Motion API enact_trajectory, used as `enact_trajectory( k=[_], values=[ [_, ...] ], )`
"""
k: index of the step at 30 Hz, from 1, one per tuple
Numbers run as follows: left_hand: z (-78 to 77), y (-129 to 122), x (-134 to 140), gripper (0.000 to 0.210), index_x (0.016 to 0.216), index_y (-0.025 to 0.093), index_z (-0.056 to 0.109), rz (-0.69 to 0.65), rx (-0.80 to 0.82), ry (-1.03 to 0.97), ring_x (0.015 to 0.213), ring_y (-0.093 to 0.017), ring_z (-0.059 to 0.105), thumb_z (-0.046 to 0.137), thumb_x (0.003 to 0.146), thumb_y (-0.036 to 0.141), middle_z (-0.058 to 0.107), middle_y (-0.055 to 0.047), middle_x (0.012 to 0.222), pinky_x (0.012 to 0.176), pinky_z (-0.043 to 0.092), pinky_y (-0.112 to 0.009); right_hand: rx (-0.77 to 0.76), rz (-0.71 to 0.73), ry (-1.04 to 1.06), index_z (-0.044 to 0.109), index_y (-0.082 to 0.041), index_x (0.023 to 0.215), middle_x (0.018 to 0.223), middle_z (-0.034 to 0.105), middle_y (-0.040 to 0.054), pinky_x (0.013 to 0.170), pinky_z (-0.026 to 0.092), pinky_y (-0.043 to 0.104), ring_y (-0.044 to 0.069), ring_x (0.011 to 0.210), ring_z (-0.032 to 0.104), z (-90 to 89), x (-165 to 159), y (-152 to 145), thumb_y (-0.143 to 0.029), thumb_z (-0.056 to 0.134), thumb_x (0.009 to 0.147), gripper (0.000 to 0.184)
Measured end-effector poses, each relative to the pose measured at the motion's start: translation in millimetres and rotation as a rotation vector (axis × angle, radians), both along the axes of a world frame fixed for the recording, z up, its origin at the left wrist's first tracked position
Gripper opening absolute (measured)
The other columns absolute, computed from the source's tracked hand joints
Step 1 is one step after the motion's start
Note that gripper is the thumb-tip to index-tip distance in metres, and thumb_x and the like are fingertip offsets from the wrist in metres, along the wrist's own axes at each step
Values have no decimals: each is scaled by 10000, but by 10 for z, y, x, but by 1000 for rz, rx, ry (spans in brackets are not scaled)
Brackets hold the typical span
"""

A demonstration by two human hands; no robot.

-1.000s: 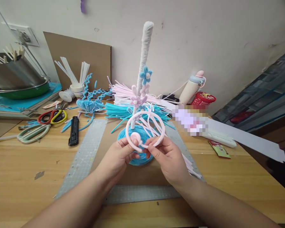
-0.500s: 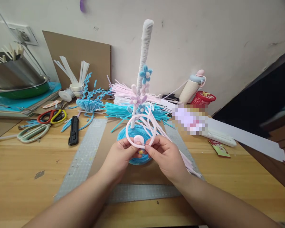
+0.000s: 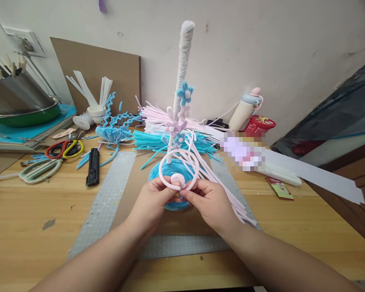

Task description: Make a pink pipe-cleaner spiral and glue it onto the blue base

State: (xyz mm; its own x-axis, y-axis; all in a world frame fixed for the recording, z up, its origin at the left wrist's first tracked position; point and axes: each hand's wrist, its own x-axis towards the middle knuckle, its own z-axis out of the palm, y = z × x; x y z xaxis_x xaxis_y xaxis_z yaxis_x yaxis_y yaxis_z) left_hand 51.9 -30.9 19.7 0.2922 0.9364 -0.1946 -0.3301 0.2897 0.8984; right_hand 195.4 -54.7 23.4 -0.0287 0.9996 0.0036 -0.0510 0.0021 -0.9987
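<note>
Both my hands pinch one pale pink pipe cleaner (image 3: 161,165), bent into a wide loop with a small coiled disc at its lower middle. My left hand (image 3: 153,198) grips it at the left of the disc, fingers closed. At the right, my right hand (image 3: 208,200) is closed on the loop's other side, its fingertips close to the left ones. Just beyond the hands lies a round blue coiled base (image 3: 158,167). From it rises a white wrapped stem (image 3: 184,56), bearing a blue flower (image 3: 185,94), a pink flower (image 3: 172,127) and smaller blooms.
Bundles of blue pipe cleaners (image 3: 149,140) and pink pipe cleaners (image 3: 158,115) lie behind. A cutting mat (image 3: 91,227) and brown cardboard (image 3: 127,211) are underneath. Left are scissors (image 3: 41,171) and a black utility knife (image 3: 93,168). A bottle (image 3: 241,113) and red tub (image 3: 259,125) stand back right.
The loop's lower ends have shifted: the right side now bends down beside the coiled disc, and my right fingertips have moved slightly left. The camera view has shifted a little.
</note>
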Motion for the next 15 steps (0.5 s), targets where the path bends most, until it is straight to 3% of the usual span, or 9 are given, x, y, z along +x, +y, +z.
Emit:
enact_trajectory(
  k=[15],
  values=[
    [13,14,6,232,686,132,681,-35,-65,18,556,-101,564,805,608,312,641,-1,606,569,479,-218,31,-53,4,661,-174,674,645,640,5,600,490,275,140,608,588,43,-10,-3,-350,725,694,189]
  ],
)
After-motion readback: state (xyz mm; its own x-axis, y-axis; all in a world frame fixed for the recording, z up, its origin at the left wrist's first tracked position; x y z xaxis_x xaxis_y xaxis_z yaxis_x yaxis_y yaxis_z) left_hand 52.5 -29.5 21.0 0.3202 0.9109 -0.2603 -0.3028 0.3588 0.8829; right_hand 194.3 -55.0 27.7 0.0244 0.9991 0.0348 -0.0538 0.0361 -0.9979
